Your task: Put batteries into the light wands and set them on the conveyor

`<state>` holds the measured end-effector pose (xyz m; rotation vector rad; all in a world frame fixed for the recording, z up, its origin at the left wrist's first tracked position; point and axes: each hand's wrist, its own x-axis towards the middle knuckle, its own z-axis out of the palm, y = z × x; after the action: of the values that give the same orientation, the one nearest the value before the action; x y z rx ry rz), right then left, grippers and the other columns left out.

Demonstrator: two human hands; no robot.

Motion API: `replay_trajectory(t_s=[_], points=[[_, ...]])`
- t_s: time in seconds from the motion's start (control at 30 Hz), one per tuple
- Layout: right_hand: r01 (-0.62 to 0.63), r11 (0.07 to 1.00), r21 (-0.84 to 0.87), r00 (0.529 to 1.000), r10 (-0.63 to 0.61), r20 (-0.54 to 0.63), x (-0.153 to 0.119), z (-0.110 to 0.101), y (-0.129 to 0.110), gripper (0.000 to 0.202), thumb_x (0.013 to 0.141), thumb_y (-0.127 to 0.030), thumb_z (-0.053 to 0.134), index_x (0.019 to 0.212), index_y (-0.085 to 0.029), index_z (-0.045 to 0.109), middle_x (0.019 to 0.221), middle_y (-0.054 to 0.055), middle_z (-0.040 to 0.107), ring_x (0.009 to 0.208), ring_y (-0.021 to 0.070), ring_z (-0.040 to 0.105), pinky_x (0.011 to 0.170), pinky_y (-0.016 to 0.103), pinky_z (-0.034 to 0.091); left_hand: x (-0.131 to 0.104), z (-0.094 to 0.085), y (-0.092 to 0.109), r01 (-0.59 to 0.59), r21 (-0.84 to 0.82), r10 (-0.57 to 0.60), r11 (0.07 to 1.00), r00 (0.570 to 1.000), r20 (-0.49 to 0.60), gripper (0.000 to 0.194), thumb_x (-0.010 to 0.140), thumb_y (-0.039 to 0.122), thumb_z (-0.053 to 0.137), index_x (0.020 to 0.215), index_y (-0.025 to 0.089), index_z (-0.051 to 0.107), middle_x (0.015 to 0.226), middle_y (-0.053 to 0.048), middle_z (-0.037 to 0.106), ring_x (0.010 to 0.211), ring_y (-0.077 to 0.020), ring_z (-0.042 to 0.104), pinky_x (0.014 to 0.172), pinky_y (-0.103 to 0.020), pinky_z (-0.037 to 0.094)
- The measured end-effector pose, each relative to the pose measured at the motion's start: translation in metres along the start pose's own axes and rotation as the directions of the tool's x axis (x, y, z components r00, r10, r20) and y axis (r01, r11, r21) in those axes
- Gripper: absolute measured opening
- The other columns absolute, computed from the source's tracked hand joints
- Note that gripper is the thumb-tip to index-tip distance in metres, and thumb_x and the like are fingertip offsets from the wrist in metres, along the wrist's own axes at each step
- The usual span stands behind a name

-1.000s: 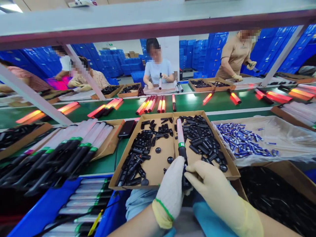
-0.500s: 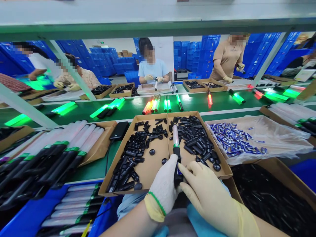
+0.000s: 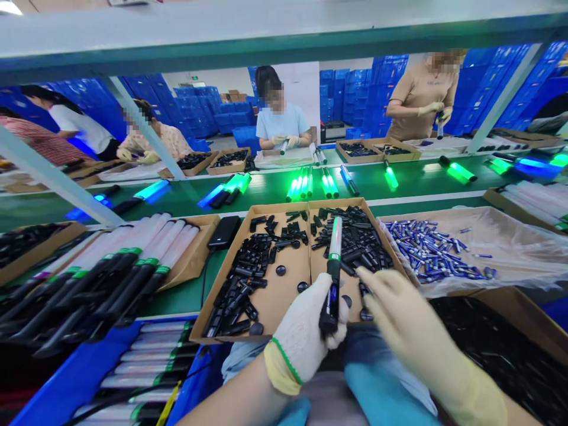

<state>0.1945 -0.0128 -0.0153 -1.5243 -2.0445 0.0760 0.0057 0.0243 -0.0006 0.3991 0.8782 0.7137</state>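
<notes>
The left hand (image 3: pixel 306 331), in a white knitted glove with a green hem, is closed around the black handle (image 3: pixel 329 310) of a light stick (image 3: pixel 336 239); its thumb lies along one side, and the fingers come around below. The right hand (image 3: pixel 408 319), in a thin cream glove, is apart from the stick, just to its right, with the fingers partly bent. They are blurred, so I cannot tell whether they hold or touch any piece.

The stick is tilted, its tube pointing away over the right compartment of a cardboard tray (image 3: pixel 284 299). The tube is pale and faintly pink, with a green band above the handle. Some blue shows in the handle's side.

Small black plastic parts (image 3: pixel 239 296) lie in both compartments. Blue batteries (image 3: pixel 430 251) are farther right, and beyond, lit sticks (image 3: pixel 303 183) lie on a green conveyor belt (image 3: pixel 415 190).
</notes>
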Motion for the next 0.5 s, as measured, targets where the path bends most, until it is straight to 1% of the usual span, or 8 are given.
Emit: replay_trajectory(t_s=[0.07, 0.1, 0.13, 0.17, 0.23, 0.27, 0.33, 0.5], points=[[-0.149, 0.985, -0.087, 0.985, 0.141, -0.099, 0.005, -0.011, 0.059, 0.041, 0.101, -0.032, 0.034, 0.128, -0.018, 0.061, 0.111, 0.012, 0.063, 0.104, 0.0251, 0.061, 0.091, 0.041, 0.05, -0.004, -0.004, 0.01, -0.007, -0.046, 0.007, 0.999, 1.0, 0.0, 0.035, 0.092, 0.049, 0.054, 0.099, 0.015, 0.061, 0.065, -0.001, 0.059, 0.04, -0.0071, 0.05, 0.033, -0.014, 0.03], [-0.219, 0.959, -0.18, 0.975, 0.207, -0.084, 0.006, -0.016, 0.091, 0.04, 0.1, -0.033, 0.035, 0.122, -0.018, 0.065, 0.112, 0.012, 0.065, 0.105, 0.0268, 0.061, 0.092, 0.042, 0.05, -0.006, -0.007, 0.014, -0.011, -0.071, 0.011, 0.997, 1.0, -0.002, 0.036, 0.092, 0.048, 0.056, 0.105, 0.016, 0.061, 0.068, 0.0, 0.06, 0.043, -0.0069, 0.052, 0.035, -0.013, 0.032], [-0.238, 0.934, -0.268, 0.971, 0.238, -0.03, 0.007, -0.02, 0.123, 0.04, 0.098, -0.032, 0.036, 0.115, -0.018, 0.069, 0.11, 0.013, 0.066, 0.102, 0.0283, 0.062, 0.09, 0.044, 0.05, -0.008, -0.01, 0.017, -0.009, -0.088, 0.01, 0.996, 1.0, 0.003, 0.037, 0.091, 0.048, 0.057, 0.111, 0.016, 0.06, 0.07, 0.0, 0.06, 0.045, -0.0069, 0.053, 0.036, -0.013, 0.033], [-0.238, 0.926, -0.294, 0.967, 0.255, 0.018, 0.007, -0.023, 0.152, 0.038, 0.095, -0.028, 0.037, 0.107, -0.017, 0.072, 0.105, 0.014, 0.068, 0.098, 0.0298, 0.064, 0.088, 0.045, 0.05, -0.01, -0.012, 0.019, 0.001, -0.093, 0.0, 0.996, 1.0, 0.011, 0.039, 0.091, 0.048, 0.058, 0.114, 0.017, 0.06, 0.071, 0.0, 0.06, 0.046, -0.007, 0.053, 0.037, -0.013, 0.034], [-0.192, 0.932, -0.308, 0.965, 0.237, 0.115, 0.006, -0.025, 0.194, 0.034, 0.088, -0.022, 0.042, 0.098, -0.018, 0.074, 0.103, 0.013, 0.069, 0.094, 0.0283, 0.066, 0.086, 0.042, 0.051, -0.013, -0.014, 0.02, 0.018, -0.081, -0.018, 0.997, 1.0, 0.01, 0.042, 0.091, 0.048, 0.058, 0.117, 0.016, 0.06, 0.07, -0.001, 0.059, 0.046, -0.0072, 0.052, 0.037, -0.013, 0.033], [-0.157, 0.942, -0.297, 0.963, 0.212, 0.164, 0.005, -0.025, 0.207, 0.033, 0.086, -0.019, 0.043, 0.097, -0.019, 0.075, 0.105, 0.012, 0.069, 0.094, 0.027, 0.066, 0.087, 0.04, 0.051, -0.014, -0.014, 0.019, 0.024, -0.077, -0.024, 0.997, 1.0, -0.002, 0.042, 0.091, 0.048, 0.057, 0.116, 0.015, 0.06, 0.07, -0.001, 0.059, 0.046, -0.0073, 0.052, 0.036, -0.013, 0.033], [-0.088, 0.956, -0.279, 0.955, 0.16, 0.248, 0.005, -0.022, 0.216, 0.034, 0.085, -0.016, 0.044, 0.099, -0.019, 0.074, 0.111, 0.01, 0.069, 0.097, 0.0247, 0.066, 0.09, 0.037, 0.049, -0.016, -0.013, 0.017, 0.034, -0.081, -0.036, 0.996, 0.999, -0.029, 0.041, 0.091, 0.047, 0.057, 0.115, 0.014, 0.061, 0.069, -0.001, 0.058, 0.046, -0.0073, 0.052, 0.036, -0.013, 0.032], [-0.021, 0.964, -0.265, 0.936, 0.112, 0.334, 0.014, -0.014, 0.202, 0.027, 0.086, -0.015, 0.051, 0.102, -0.018, 0.072, 0.106, 0.012, 0.069, 0.099, 0.0239, 0.064, 0.087, 0.034, 0.046, -0.015, -0.012, 0.01, 0.053, -0.066, -0.054, 0.996, 0.998, -0.022, 0.042, 0.089, 0.047, 0.06, 0.115, 0.014, 0.062, 0.07, -0.001, 0.057, 0.045, -0.0069, 0.051, 0.036, -0.012, 0.031]])
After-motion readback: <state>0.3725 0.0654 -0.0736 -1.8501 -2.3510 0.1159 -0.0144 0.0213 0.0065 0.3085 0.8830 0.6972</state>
